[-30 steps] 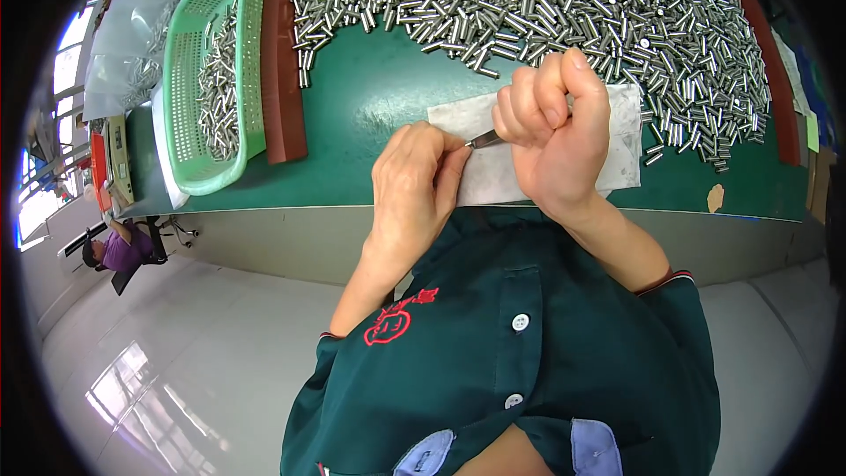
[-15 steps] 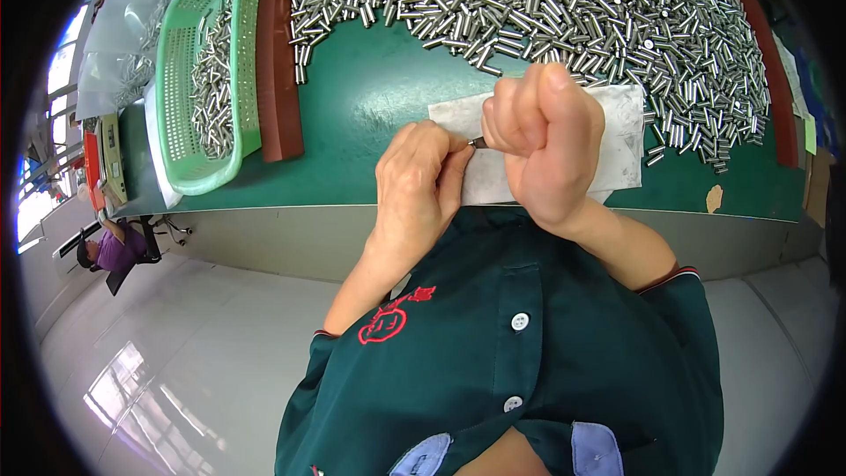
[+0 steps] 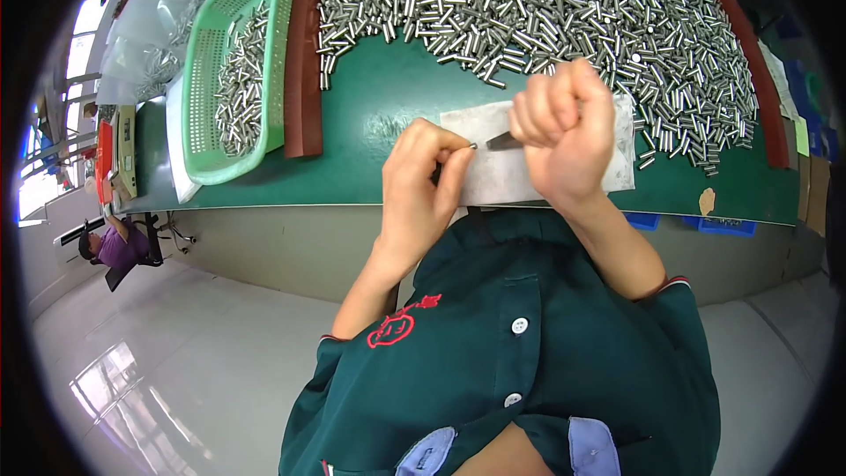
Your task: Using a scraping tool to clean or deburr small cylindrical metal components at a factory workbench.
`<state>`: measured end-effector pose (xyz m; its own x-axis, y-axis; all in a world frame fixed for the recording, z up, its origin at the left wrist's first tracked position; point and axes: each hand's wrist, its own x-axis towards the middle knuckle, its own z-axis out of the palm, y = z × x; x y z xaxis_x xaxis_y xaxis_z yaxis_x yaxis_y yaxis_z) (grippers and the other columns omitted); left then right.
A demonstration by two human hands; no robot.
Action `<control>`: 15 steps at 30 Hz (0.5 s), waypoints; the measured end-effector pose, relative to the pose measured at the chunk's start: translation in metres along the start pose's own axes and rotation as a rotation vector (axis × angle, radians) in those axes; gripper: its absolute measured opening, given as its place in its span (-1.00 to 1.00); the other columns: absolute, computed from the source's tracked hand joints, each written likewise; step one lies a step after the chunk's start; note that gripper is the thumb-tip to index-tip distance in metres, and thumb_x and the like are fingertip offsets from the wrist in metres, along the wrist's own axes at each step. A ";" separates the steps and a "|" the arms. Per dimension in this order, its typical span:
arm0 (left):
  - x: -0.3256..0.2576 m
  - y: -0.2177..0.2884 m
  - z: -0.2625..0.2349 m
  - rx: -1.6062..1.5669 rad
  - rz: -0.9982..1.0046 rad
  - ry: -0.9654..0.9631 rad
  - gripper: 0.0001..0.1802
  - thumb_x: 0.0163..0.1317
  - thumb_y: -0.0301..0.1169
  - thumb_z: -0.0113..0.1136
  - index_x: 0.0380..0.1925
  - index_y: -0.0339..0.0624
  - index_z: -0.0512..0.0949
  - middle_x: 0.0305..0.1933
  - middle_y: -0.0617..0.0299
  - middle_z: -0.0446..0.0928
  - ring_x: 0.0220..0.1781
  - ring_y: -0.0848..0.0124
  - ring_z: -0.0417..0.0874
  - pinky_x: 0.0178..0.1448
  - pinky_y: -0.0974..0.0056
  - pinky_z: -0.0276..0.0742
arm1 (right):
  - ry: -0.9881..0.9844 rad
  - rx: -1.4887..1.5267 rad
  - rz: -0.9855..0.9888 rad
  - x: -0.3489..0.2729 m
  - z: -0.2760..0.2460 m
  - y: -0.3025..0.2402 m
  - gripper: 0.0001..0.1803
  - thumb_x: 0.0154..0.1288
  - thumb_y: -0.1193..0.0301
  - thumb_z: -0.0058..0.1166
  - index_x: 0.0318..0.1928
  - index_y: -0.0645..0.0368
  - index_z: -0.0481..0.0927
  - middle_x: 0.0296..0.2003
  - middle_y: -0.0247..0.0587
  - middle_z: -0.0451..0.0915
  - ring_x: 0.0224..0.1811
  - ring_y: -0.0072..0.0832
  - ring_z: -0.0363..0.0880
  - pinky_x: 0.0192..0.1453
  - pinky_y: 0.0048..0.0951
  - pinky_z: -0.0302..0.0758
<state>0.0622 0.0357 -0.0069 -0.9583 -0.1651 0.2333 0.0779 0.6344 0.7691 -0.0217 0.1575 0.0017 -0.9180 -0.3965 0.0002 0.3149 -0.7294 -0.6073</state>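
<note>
My left hand (image 3: 419, 181) is closed in a pinch, with thumb and forefinger round a small metal pin (image 3: 473, 146); only its end shows. My right hand (image 3: 568, 128) makes a fist around a slim tool with a flat dark metal blade (image 3: 505, 141), whose handle is hidden in the fingers. The blade points left toward the pin, a short gap apart from it. Under both lies a smudged white cloth or paper sheet (image 3: 493, 181) on the green tabletop (image 3: 374, 88). Beyond my hands spreads a large heap of shiny metal pins (image 3: 546, 9).
Dark red rails (image 3: 303, 79) border the heap on both sides. Left of it stands a green perforated basket (image 3: 204, 145) holding more pins. Clear plastic bags (image 3: 145, 35) lie farther left. Blue bins (image 3: 727, 226) show below the table edge. A person in purple (image 3: 122, 245) sits far left.
The blade has drawn back right, away from the pin, with my right hand; more of it shows now. My left hand still pinches the pin. The whole view has shifted slightly.
</note>
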 end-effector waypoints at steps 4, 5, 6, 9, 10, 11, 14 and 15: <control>0.005 -0.001 -0.015 -0.976 -0.409 -0.043 -0.96 0.14 -0.51 0.00 -0.43 -0.24 0.38 -0.43 0.27 0.34 -0.48 0.59 0.25 -0.40 0.48 0.23 | -0.021 0.105 -0.050 0.000 -0.011 -0.014 -0.60 0.30 0.28 -0.45 -0.71 0.05 0.08 -0.84 -0.45 0.01 -0.81 -0.67 -0.16 -0.71 -0.59 -0.13; 0.008 -0.003 -0.019 -1.230 -0.501 -0.086 -0.95 0.16 -0.49 -0.01 -0.41 -0.23 0.38 -0.43 0.26 0.35 -0.48 0.61 0.24 -0.41 0.50 0.21 | -0.010 0.109 -0.043 0.002 -0.012 -0.015 -0.60 0.30 0.28 -0.45 -0.71 0.05 0.08 -0.84 -0.46 0.01 -0.81 -0.68 -0.16 -0.71 -0.59 -0.13; 0.010 -0.007 -0.019 -1.318 -0.506 -0.105 -0.89 0.19 -0.43 -0.03 -0.33 -0.24 0.40 -0.45 0.27 0.33 -0.50 0.62 0.22 -0.42 0.52 0.19 | 0.016 0.137 -0.029 0.003 -0.012 -0.015 -0.59 0.30 0.27 -0.45 -0.72 0.03 0.08 -0.85 -0.47 0.01 -0.82 -0.68 -0.17 -0.71 -0.59 -0.14; 0.016 -0.013 -0.019 -1.408 -0.598 -0.122 -0.84 0.20 -0.42 -0.04 -0.27 -0.27 0.40 -0.48 0.29 0.31 -0.51 0.62 0.22 -0.42 0.52 0.20 | 0.059 0.157 -0.003 0.006 -0.014 -0.018 -0.57 0.31 0.25 -0.47 -0.74 0.01 0.06 -0.86 -0.49 -0.01 -0.82 -0.69 -0.19 -0.71 -0.59 -0.14; 0.016 -0.014 -0.019 -1.416 -0.597 -0.124 -0.80 0.20 -0.41 -0.05 -0.23 -0.29 0.40 -0.50 0.30 0.29 -0.51 0.62 0.22 -0.42 0.52 0.20 | 0.053 0.157 -0.002 0.006 -0.015 -0.017 -0.57 0.31 0.25 -0.47 -0.74 0.01 0.07 -0.86 -0.49 0.00 -0.82 -0.69 -0.19 -0.71 -0.59 -0.14; 0.015 -0.015 -0.019 -1.415 -0.596 -0.122 -0.80 0.20 -0.41 -0.05 -0.23 -0.29 0.40 -0.50 0.30 0.29 -0.51 0.62 0.22 -0.42 0.52 0.20 | 0.051 0.155 -0.002 0.006 -0.016 -0.017 -0.57 0.32 0.24 -0.47 -0.74 0.01 0.07 -0.86 -0.49 0.00 -0.82 -0.69 -0.19 -0.71 -0.59 -0.14; 0.014 -0.016 -0.019 -1.419 -0.616 -0.102 -0.80 0.21 -0.40 -0.06 -0.23 -0.29 0.40 -0.50 0.30 0.30 -0.51 0.61 0.23 -0.42 0.52 0.20 | 0.055 0.161 0.010 0.006 -0.015 -0.017 -0.57 0.31 0.24 -0.46 -0.73 0.01 0.06 -0.86 -0.49 0.00 -0.82 -0.69 -0.19 -0.71 -0.59 -0.15; 0.014 -0.016 -0.019 -1.421 -0.617 -0.102 -0.80 0.21 -0.40 -0.07 -0.22 -0.28 0.39 -0.50 0.30 0.31 -0.51 0.62 0.24 -0.43 0.52 0.21 | 0.059 0.166 0.017 0.005 -0.015 -0.016 -0.57 0.31 0.24 -0.46 -0.73 0.01 0.06 -0.86 -0.49 0.00 -0.82 -0.69 -0.19 -0.71 -0.59 -0.15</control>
<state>0.0524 0.0086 -0.0049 -0.9482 -0.0345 -0.3159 -0.1909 -0.7329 0.6530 -0.0353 0.1754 0.0001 -0.9231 -0.3801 -0.0583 0.3617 -0.8065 -0.4677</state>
